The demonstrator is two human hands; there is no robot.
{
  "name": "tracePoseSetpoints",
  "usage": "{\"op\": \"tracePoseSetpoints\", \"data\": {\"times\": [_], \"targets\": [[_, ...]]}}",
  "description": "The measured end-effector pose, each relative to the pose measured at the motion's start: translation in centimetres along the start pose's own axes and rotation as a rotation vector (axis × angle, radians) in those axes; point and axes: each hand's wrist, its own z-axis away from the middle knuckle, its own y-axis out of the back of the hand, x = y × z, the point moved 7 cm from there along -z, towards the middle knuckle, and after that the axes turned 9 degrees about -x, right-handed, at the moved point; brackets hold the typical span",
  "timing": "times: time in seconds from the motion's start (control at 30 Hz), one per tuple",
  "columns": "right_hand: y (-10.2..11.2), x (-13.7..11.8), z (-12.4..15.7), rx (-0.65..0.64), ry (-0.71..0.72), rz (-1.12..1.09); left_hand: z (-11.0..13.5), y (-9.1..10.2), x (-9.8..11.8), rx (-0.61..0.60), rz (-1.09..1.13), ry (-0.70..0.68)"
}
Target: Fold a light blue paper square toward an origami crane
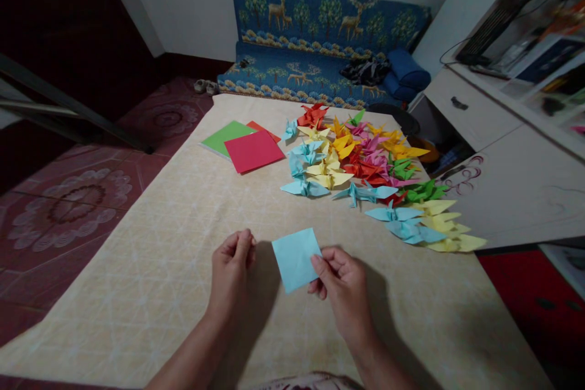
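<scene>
A light blue square of origami paper (296, 261) is pinched at its right edge between the thumb and fingers of my right hand (342, 280). The square looks flat and slightly tilted, held just above the table. To its left, my left hand (234, 253) is closed, thumb against the curled fingers, apart from the paper. Nothing shows in the left hand. Beyond the hands, folded paper cranes in light blue (305, 187), yellow (329, 178), orange (343, 145), red (313, 114), pink and green (425, 191) crowd the table's right side.
Pink paper sheets (254, 151) overlap green sheets (228, 137) and an orange sheet (265, 130) at the back left of the cloth-covered table (150, 274). A blue patterned sofa (292, 67) stands behind. White drawers (475, 103) border the right side.
</scene>
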Motion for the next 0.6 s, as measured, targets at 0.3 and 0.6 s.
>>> {"op": "tracePoseSetpoints", "data": {"times": [0.3, 0.6], "targets": [[-0.7, 0.3, 0.1, 0.023, 0.006, -0.043, 3.6, -5.9, -0.8, -0.581, 0.018, 0.177], [-1.1, 1.4, 0.8, -0.037, 0.009, -0.080, 3.4, -4.3, -1.7, -0.483, -0.062, 0.261]]}}
